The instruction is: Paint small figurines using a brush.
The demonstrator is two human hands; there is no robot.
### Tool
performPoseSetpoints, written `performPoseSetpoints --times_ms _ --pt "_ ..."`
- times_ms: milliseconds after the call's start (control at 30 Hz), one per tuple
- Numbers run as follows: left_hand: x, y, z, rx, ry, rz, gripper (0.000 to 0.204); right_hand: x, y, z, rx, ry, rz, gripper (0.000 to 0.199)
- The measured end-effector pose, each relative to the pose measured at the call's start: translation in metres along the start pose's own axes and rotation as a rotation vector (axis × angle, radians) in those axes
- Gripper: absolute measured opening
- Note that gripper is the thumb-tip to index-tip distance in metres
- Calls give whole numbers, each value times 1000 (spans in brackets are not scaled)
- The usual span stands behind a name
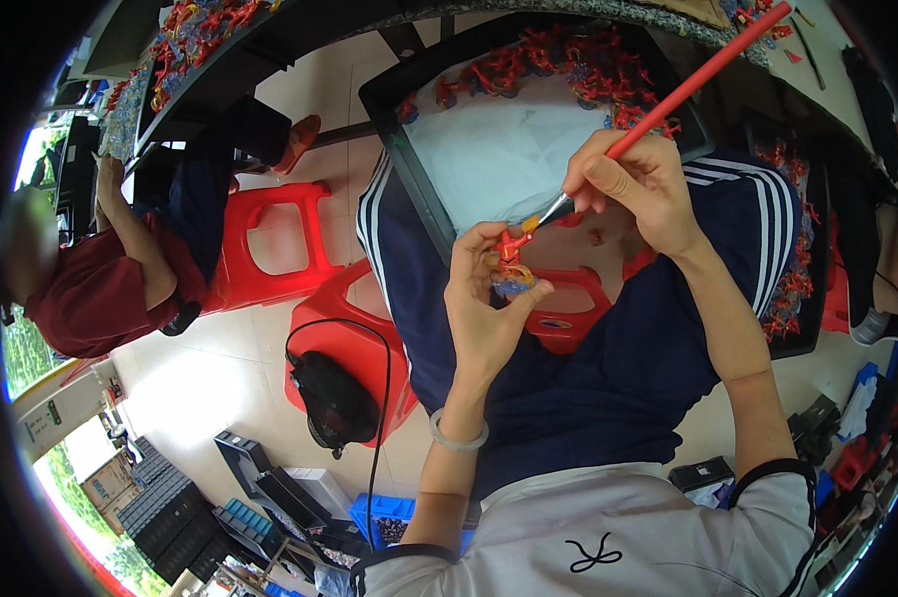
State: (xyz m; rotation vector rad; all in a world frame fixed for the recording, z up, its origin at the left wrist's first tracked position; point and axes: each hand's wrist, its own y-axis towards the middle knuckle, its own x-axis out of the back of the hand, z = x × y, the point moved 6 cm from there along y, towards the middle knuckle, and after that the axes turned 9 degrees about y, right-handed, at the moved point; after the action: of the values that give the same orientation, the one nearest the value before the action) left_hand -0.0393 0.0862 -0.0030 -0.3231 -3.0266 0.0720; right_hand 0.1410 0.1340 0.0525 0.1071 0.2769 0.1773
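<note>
Head view looks down on a seated person painting a small red figurine [510,251], which sits in front of the chest, above the lap and just near of the dark tray's edge. The left hand [484,303] is closed around it, fingers pinching its base so it stands upright. The right hand [640,179] is clamped on a red-handled brush [688,85], whose orange-loaded tip touches the figurine's top.

As for progress, I would judge the work mid-run: the tray [394,129] across the knees carries a white sheet [499,154] with a crowd of red and blue figurines [578,65] heaped along its far edge, and more of the same lie down the right side [792,289]. Whether those are finished or waiting I cannot tell. The piece in hand is only partly touched with orange.

Packages: near left on the floor sit a brown cardboard box [106,483], dark stacked crates [166,512], a blue bin [384,509] and pale boxes [315,488]. A white post with a small label [46,423] stands at the left; its print is too small to make out. Another person [101,279] sits far left.
</note>
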Motion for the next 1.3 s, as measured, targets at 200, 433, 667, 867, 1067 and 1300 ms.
performPoseSetpoints --times_ms 200,433,667,867,1067,1300 --pt "-9 2 -2 60 -617 188 59 -10 -4 1 62 147 48 26" --pt "-18 0 -1 124 -978 207 65 -26 -10 11 233 -186 183 15" --pt "-23 0 -8 118 -1103 320 64 -24 -12 11 171 6 163 18" --pt "-26 1 -7 113 -1096 322 63 -18 -10 17 233 -32 215 16" --pt "-25 -1 -7 99 -1058 318 65 -18 -5 21 218 146 35 10" --pt "-21 5 -12 -39 -748 115 67 -35 -16 -17 29 -170 -80 24"
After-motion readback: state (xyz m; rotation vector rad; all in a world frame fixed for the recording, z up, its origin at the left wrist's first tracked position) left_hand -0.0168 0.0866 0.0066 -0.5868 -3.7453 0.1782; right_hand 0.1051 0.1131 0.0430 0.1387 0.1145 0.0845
